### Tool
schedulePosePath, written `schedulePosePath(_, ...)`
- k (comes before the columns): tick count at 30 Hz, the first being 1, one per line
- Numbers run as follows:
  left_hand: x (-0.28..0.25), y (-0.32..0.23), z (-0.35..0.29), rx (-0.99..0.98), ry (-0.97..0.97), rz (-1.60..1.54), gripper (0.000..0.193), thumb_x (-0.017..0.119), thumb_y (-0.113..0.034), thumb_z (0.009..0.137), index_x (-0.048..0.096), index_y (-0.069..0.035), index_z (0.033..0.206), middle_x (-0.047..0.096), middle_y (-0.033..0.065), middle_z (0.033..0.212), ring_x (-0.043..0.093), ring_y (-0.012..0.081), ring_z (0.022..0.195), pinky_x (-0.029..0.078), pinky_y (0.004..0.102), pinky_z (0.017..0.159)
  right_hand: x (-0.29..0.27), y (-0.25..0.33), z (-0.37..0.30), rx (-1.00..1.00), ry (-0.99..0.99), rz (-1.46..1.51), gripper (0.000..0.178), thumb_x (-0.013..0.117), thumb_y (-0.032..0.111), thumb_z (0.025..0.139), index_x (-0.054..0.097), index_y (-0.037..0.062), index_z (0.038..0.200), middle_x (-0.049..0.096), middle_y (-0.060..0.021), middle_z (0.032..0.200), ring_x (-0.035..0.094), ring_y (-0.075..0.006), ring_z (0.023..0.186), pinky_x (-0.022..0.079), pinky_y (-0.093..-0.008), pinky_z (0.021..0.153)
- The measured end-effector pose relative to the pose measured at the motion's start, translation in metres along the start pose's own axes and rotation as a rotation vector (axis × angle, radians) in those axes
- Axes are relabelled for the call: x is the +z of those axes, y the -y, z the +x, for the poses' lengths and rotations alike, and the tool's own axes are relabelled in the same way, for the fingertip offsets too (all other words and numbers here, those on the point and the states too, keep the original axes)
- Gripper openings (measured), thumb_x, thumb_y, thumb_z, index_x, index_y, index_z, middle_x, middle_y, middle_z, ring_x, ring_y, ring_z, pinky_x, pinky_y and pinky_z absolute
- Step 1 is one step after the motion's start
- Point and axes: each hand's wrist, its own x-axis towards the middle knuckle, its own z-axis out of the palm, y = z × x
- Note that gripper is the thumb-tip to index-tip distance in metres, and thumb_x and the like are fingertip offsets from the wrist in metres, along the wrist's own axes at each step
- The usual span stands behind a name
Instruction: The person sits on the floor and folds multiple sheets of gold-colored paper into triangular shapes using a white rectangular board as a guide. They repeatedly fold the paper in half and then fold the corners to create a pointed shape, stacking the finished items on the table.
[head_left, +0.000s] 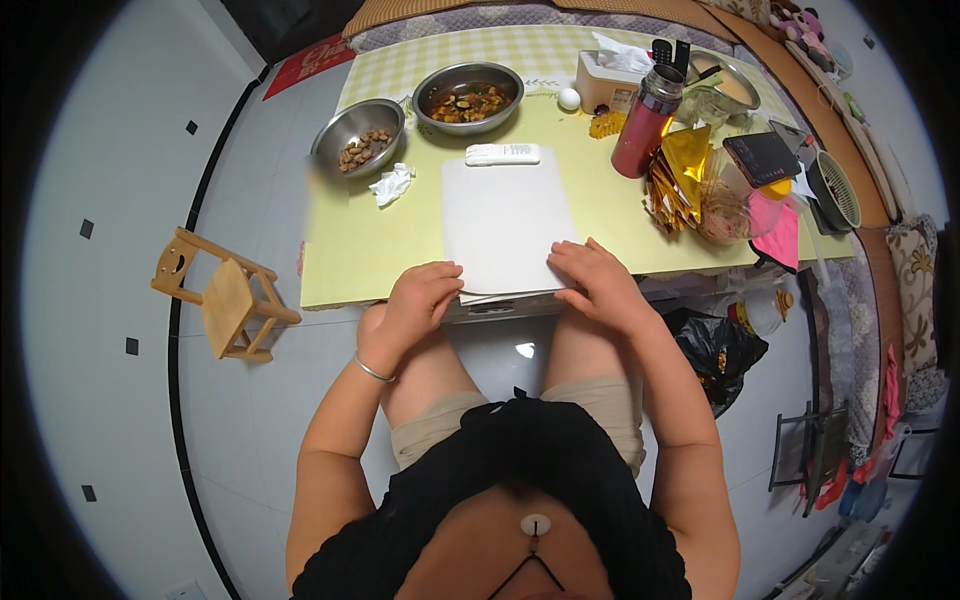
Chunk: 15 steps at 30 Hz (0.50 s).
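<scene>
A white sheet of paper lies on the table in front of me, with layered edges showing at its near side. My left hand is at its near left corner, fingers bent together on the edge. On the near right corner rests my right hand, its fingers stretched out and the thumb apart. Across the far end of the paper lies a slim white rectangular object, its kind unclear.
Metal bowls of nuts and food in liquid stand at the back left, near a crumpled tissue. To the right are a red thermos, gold foil packaging and a phone. A small wooden chair stands left.
</scene>
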Motion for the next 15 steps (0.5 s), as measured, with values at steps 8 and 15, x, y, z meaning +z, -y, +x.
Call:
schedulePosePath(8, 0.003, 0.023, 0.008, -0.598, -0.031, -0.505, 0.011, 0.077, -0.010, 0.086, 0.075, 0.000, 0.090, 0.074, 0.0073, 0.085, 0.065, 0.0126, 0.077, 0.051, 0.0264, 0.072, 0.005, -0.023, 0.021, 0.089, -0.130, 0.409, 0.036, 0.077, 0.017, 0.084, 0.071, 0.0040, 0.117, 0.068, -0.0124, 0.128, 0.060, -0.0307, 0.120, 0.049, -0.0389, 0.102)
schedulePosePath(15, 0.007, 0.035, 0.028, -0.717, -0.123, -0.719, 0.014, 0.080, -0.013, 0.086, 0.075, -0.001, 0.088, 0.071, 0.0011, 0.080, 0.059, 0.0067, 0.073, 0.048, 0.0229, 0.067, 0.023, -0.043, 0.041, 0.493, -0.280, 0.739, 0.018, 0.070, 0.015, 0.094, 0.074, -0.0020, 0.096, 0.068, -0.0015, 0.077, 0.056, -0.0087, 0.072, 0.047, -0.0257, 0.068)
